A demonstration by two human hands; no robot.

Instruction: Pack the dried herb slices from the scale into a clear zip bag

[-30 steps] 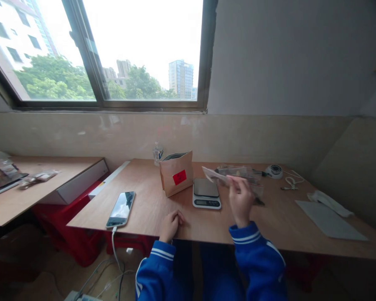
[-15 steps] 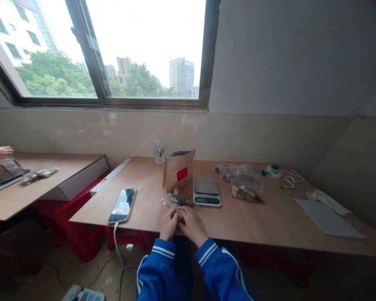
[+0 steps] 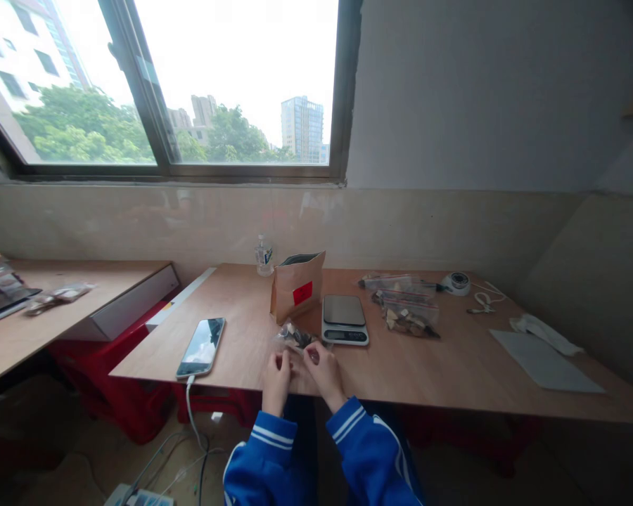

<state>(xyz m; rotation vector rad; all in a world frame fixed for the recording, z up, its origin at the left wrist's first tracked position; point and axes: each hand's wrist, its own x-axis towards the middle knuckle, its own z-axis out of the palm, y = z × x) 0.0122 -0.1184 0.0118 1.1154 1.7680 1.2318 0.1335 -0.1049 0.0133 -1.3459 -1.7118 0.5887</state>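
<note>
The left hand (image 3: 276,380) and right hand (image 3: 323,370) pinch a clear plastic bag (image 3: 291,334) in their fingers. Behind it on the table (image 3: 247,337), a kraft pouch (image 3: 289,287) stands beside a digital scale (image 3: 344,311).

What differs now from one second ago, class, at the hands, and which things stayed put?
The right hand has come left from beside the scale, no longer holding up a thin, pale item. A clear bag of pieces now lies before the paper bag; the right hand and left hand pinch its near edge. The phone, scale and bottle stayed put.
</note>
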